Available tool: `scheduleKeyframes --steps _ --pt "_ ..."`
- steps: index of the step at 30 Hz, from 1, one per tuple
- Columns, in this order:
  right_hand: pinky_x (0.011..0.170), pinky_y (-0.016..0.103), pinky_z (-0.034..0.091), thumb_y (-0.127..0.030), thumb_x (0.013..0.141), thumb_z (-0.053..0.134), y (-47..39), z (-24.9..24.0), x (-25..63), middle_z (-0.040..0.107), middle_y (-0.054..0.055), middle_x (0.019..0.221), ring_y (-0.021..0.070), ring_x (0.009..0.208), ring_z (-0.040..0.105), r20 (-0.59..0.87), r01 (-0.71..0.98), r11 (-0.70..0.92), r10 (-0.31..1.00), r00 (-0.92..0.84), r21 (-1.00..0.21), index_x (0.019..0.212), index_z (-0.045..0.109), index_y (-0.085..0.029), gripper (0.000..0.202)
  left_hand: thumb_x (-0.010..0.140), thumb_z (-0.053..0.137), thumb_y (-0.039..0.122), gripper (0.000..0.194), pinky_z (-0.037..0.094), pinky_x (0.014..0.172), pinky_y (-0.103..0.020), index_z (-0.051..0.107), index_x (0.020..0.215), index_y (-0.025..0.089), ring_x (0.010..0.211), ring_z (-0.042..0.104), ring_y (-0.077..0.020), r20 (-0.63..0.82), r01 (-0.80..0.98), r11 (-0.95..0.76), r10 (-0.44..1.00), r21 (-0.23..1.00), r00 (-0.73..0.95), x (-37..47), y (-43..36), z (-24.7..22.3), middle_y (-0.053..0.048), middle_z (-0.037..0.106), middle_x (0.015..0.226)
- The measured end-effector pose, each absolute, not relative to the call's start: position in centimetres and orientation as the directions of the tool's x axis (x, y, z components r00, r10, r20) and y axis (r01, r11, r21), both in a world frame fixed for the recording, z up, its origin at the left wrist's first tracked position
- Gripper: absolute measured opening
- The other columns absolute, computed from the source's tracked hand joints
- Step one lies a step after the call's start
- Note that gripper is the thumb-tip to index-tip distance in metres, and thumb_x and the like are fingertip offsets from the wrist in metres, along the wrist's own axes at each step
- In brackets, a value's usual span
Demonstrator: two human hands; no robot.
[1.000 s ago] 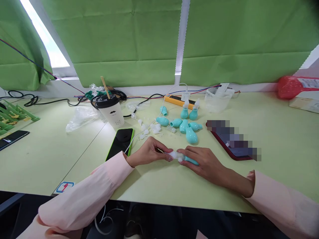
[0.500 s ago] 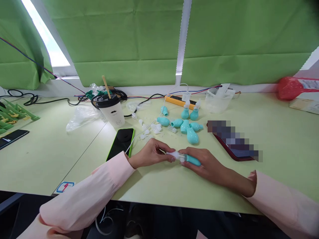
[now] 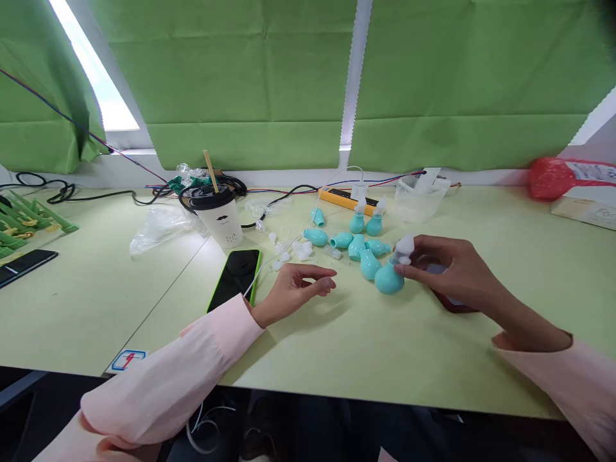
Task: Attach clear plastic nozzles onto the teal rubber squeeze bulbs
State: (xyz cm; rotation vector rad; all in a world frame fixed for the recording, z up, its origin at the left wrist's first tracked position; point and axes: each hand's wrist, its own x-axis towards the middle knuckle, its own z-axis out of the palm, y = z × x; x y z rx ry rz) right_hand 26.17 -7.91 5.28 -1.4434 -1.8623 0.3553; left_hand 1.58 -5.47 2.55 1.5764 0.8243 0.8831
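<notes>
Between the thumb and fingers of my right hand [image 3: 455,273] is a teal bulb with a clear tube and a white tip [image 3: 389,278], tip up, beside the other bulbs. My left hand [image 3: 296,290] hovers over the table with thumb and forefinger apart and nothing between them. Several loose teal bulbs [image 3: 369,264] lie in the middle. Two bulbs with white tips [image 3: 357,222] stand upright behind them. Small white and clear parts [image 3: 302,250] are scattered to the left of the bulbs.
A green-edged phone [image 3: 235,279] and a lidded cup [image 3: 221,224] stand left of centre. Partly behind my right hand lies a dark red phone [image 3: 455,304]. At the back are a yellow power strip [image 3: 344,199], a translucent container [image 3: 418,202] and a red package [image 3: 553,178].
My right hand has moved right and away from me, turning the bulb upright. My left hand has let go of the white tip, and its fingers have parted.
</notes>
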Motion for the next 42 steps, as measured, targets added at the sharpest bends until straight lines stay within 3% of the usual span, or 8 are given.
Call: scheduleKeyframes --steps 6,12,17,23,27,30,36,42 --pt "0.052 0.033 0.048 -0.033 0.061 0.061 -5.6 3.8 27.9 0.057 0.000 0.060 0.0153 0.052 0.053 0.504 0.876 0.219 0.863 0.030 -0.429 0.075 0.056 -0.023 0.018 0.072 0.053 0.029 0.027 0.051 0.062 -0.025 0.063 0.088 0.009 0.068 0.060 -0.0145 0.138 0.233 -0.270 0.876 0.934 0.461 1.7 -5.3 2.2 -0.009 0.065 0.079" --pt "0.055 0.032 0.048 -0.029 0.059 0.061 -4.4 2.7 28.1 0.060 0.000 0.068 0.0149 0.054 0.057 0.447 0.864 0.188 0.893 0.047 -0.468 0.078 0.050 -0.021 0.023 0.073 0.049 0.024 0.023 0.049 0.062 -0.023 0.064 0.087 0.013 0.067 0.058 -0.0130 0.274 0.449 -0.409 0.901 0.794 0.337 1.5 -4.8 2.1 -0.005 0.065 0.075" --pt "0.053 0.031 0.046 -0.034 0.058 0.062 -4.3 2.6 28.4 0.060 0.001 0.070 0.0159 0.054 0.057 0.415 0.866 0.142 0.906 0.081 -0.480 0.089 0.048 -0.021 0.036 0.077 0.043 0.022 0.027 0.047 0.064 -0.027 0.060 0.096 0.016 0.073 0.053 -0.0155 0.433 0.700 -0.594 0.793 0.396 0.428 1.0 -3.8 1.5 -0.006 0.062 0.079" --pt "0.046 0.031 0.039 -0.048 0.064 0.056 -5.0 3.3 28.1 0.061 0.008 0.083 0.0241 0.065 0.057 0.579 0.969 0.100 0.813 0.052 -0.228 0.104 0.046 -0.022 0.049 0.079 0.042 0.027 0.036 0.042 0.075 -0.040 0.045 0.114 0.017 0.103 0.039 -0.0284 0.399 0.798 -0.600 0.718 -0.061 0.570 0.5 -3.1 0.8 -0.011 0.046 0.117" --pt "0.064 0.036 0.044 -0.035 0.069 0.057 -6.5 3.7 26.2 0.052 0.014 0.106 0.0273 0.094 0.050 0.840 0.939 0.341 0.497 -0.217 0.041 0.103 0.046 -0.020 0.039 0.084 0.034 0.028 0.039 0.028 0.092 -0.047 0.036 0.122 0.019 0.115 0.028 -0.0288 0.325 0.728 -0.675 0.667 -0.119 0.671 0.5 -3.0 0.0 -0.008 0.031 0.132" --pt "0.075 0.034 0.045 -0.020 0.073 0.054 -7.2 3.0 23.8 0.056 0.008 0.095 0.0208 0.092 0.051 0.764 0.697 0.672 0.304 -0.569 0.251 0.096 0.048 -0.020 0.024 0.086 0.027 0.028 0.040 0.022 0.095 -0.049 0.031 0.125 0.020 0.121 0.022 -0.0283 0.269 0.690 -0.714 0.646 -0.120 0.714 0.6 -2.9 -0.8 -0.005 0.029 0.134" --pt "0.080 0.038 0.042 -0.010 0.080 0.036 -4.3 -0.3 18.7 0.045 0.016 0.118 0.0249 0.109 0.040 0.460 0.741 0.654 0.616 -0.639 0.153 0.109 0.046 -0.011 0.031 0.087 0.022 0.026 0.035 0.024 0.091 -0.053 0.040 0.116 0.017 0.117 0.029 -0.0278 0.238 0.685 -0.713 0.646 -0.152 0.725 1.0 -2.8 -1.0 -0.009 0.040 0.125" --pt "0.068 0.036 0.042 -0.002 0.076 0.033 -2.0 -1.6 17.9 0.044 0.014 0.119 0.0245 0.092 0.048 0.318 0.834 0.528 0.773 -0.549 0.157 0.098 0.053 -0.015 0.032 0.082 0.032 0.009 0.027 0.030 0.088 -0.044 0.053 0.097 0.017 0.097 0.045 -0.0201 0.238 0.682 -0.719 0.644 -0.136 0.727 0.8 -2.3 -0.1 -0.006 0.057 0.095"
